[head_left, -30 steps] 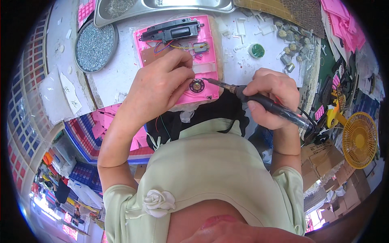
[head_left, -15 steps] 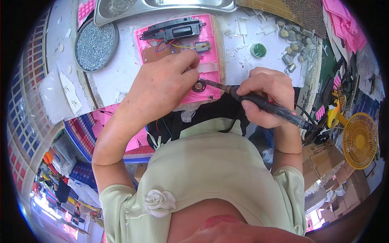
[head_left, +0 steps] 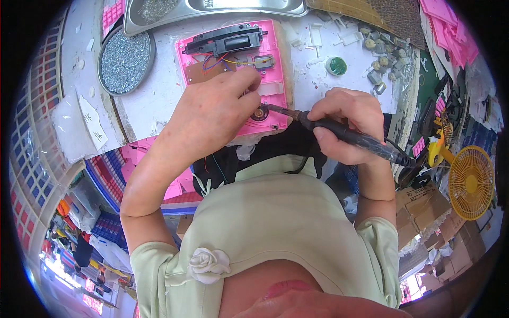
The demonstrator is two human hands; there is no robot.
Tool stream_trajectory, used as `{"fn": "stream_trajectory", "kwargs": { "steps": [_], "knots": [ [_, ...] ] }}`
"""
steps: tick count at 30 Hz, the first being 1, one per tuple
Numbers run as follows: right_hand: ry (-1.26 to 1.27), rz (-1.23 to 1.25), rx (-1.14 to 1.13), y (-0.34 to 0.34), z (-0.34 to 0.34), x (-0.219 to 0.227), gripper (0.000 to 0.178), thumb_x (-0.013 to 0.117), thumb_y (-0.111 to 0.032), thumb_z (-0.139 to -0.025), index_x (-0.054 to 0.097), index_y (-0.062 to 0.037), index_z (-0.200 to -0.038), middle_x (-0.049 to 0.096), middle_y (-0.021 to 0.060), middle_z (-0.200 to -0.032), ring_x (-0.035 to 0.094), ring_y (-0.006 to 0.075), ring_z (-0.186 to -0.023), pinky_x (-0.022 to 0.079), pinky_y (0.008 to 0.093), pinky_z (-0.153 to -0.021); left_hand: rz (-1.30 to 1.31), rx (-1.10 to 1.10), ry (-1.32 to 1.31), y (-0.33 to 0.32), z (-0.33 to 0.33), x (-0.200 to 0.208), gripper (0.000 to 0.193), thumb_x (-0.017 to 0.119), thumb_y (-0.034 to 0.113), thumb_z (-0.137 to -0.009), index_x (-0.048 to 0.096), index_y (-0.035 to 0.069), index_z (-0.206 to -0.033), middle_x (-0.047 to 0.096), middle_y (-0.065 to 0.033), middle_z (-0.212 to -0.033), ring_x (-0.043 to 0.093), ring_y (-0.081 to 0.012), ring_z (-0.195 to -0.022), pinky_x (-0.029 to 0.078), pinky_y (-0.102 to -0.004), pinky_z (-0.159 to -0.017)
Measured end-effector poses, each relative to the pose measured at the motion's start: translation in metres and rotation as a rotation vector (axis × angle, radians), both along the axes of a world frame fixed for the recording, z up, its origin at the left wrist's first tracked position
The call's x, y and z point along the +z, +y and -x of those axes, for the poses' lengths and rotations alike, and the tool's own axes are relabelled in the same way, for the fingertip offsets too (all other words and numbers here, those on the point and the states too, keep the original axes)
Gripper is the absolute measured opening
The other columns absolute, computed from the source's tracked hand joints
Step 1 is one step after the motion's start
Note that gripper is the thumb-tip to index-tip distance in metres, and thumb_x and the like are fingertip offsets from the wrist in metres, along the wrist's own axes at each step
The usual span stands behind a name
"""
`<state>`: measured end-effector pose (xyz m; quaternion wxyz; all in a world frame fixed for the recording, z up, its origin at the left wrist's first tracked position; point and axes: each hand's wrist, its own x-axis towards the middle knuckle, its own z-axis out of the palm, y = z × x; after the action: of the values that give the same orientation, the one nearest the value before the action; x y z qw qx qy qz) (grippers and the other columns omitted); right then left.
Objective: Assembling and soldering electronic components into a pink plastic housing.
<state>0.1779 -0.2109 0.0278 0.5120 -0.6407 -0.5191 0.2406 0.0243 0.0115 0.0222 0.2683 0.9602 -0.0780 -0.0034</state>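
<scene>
A pink plastic casing (head_left: 277, 45) lies in front of me, with a black module (head_left: 238, 41), a small metal motor (head_left: 264, 62), a brown circuit board (head_left: 200, 73) and coloured wires in it. My left hand (head_left: 220, 108) reaches over the casing's left side. Its thumb and fingers are pinched together beside a small round speaker (head_left: 260, 113), and whatever they grip is hidden. Held like a pen in my right hand (head_left: 354, 119) is a black soldering iron (head_left: 333, 127). Its tip meets the speaker's upper right edge, close to my left fingertips.
A round dish of small screws (head_left: 124, 61) stands at left, below a metal tray (head_left: 217, 8). On the right are a green-filled round container (head_left: 336, 66), several small motors (head_left: 379, 63) and white plastic bits. A yellow fan (head_left: 471, 183) is at far right.
My right hand and the soldering iron have shifted very slightly left. The left hand keeps its pinch in the same place.
</scene>
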Motion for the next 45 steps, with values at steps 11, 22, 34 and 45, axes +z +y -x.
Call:
{"fn": "stream_trajectory", "kwargs": {
  "steps": [11, 22, 34, 45],
  "knots": [
    [0.269, -0.148, -0.735, -0.149, -0.029, 0.003, 0.029, 0.072, -0.012, -0.085, 0.061, 0.0050, -0.106, 0.065, 0.0071, -0.091, 0.061, 0.0137, -0.077, 0.049, 0.0270, -0.075, -0.034, -0.013, -0.046, 0.002, 0.003, -0.004, 0.016, 0.071, 0.004, -0.077, 0.063, 0.005, -0.091, 0.063, -0.0104, -0.104, 0.066, -0.0321, -0.091, 0.056, -0.0427, -0.072],
    [-0.051, -0.341, -1.612, -0.328, -0.057, 0.038, 0.007, 0.060, 0.003, -0.087, 0.064, 0.0006, -0.092, 0.059, 0.0030, -0.073, 0.046, 0.0067, -0.053, 0.040, 0.0225, -0.054, 0.012, 0.015, -0.073, -0.015, -0.006, 0.002, 0.015, 0.073, -0.001, -0.078, 0.065, 0.003, -0.090, 0.063, -0.0103, -0.099, 0.067, -0.0310, -0.088, 0.055, -0.0413, -0.072],
    [0.874, -0.517, -1.240, -0.277, -0.033, -0.027, 0.041, 0.061, -0.030, -0.103, 0.061, -0.0009, -0.133, 0.068, 0.0103, -0.092, 0.060, 0.0174, -0.075, 0.050, 0.0349, -0.074, 0.253, 0.226, -0.239, 0.010, 0.030, -0.008, 0.029, 0.075, 0.000, -0.084, 0.070, 0.004, -0.112, 0.066, -0.0139, -0.111, 0.070, -0.0292, -0.092, 0.058, -0.0361, -0.075],
    [0.073, 0.113, -0.466, -0.020, 0.015, -0.019, 0.019, 0.073, 0.000, -0.088, 0.073, 0.0033, -0.106, 0.069, 0.0021, -0.089, 0.059, 0.0092, -0.076, 0.048, 0.0246, -0.071, 0.042, 0.161, -0.249, -0.004, 0.033, -0.019, 0.033, 0.079, 0.003, -0.078, 0.075, 0.009, -0.110, 0.064, -0.0111, -0.104, 0.068, -0.0249, -0.081, 0.057, -0.0357, -0.067]
  ]
}}
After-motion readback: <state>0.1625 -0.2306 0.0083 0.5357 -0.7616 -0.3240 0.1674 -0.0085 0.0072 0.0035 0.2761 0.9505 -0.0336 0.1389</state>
